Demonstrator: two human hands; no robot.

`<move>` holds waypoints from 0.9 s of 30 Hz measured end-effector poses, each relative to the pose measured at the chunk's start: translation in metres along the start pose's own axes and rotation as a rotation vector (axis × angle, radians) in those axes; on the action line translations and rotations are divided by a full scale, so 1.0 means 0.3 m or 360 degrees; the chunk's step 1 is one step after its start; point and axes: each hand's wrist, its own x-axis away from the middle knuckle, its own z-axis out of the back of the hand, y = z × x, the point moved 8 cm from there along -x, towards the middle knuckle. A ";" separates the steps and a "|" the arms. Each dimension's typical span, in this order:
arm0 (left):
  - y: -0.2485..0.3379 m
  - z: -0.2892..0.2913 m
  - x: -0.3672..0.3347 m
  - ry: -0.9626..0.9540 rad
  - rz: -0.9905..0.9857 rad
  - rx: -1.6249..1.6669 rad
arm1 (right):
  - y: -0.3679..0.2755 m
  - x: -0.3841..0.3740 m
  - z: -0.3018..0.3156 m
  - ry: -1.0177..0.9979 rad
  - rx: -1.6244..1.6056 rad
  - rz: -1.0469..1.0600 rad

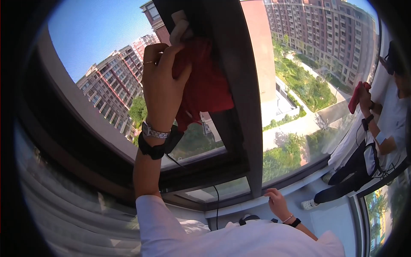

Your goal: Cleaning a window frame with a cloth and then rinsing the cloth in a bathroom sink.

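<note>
My left hand (165,88) is raised to the dark window frame, fingers curled on a red cloth (209,92). The cloth hangs down over the frame's upright, just below a pale window handle (180,28). A watch and a black strap sit on that wrist. Lower down, my right hand (278,203) is held out near the foot of the frame post, its fingers loosely bent and apart with nothing in them. A bracelet and a black band are on the right wrist.
The dark window post (246,107) stands before me, with glass panes on both sides. At the right another person's hand (364,98) holds a red cloth (354,100) by the glass. Pale curtain folds (85,218) lie lower left. A black cable (217,205) hangs below the sash.
</note>
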 end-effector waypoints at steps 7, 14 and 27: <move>-0.031 -0.084 0.042 0.0308 0.0183 -0.0312 | 0.064 0.028 0.070 0.0148 0.0083 -0.0120; -0.015 -0.137 0.033 0.0259 0.0024 -0.0175 | 0.038 0.024 0.077 0.0124 0.0169 -0.0099; -0.174 0.015 -0.119 0.0208 -0.0538 -0.0624 | 0.135 0.087 0.102 0.0064 0.0319 -0.0224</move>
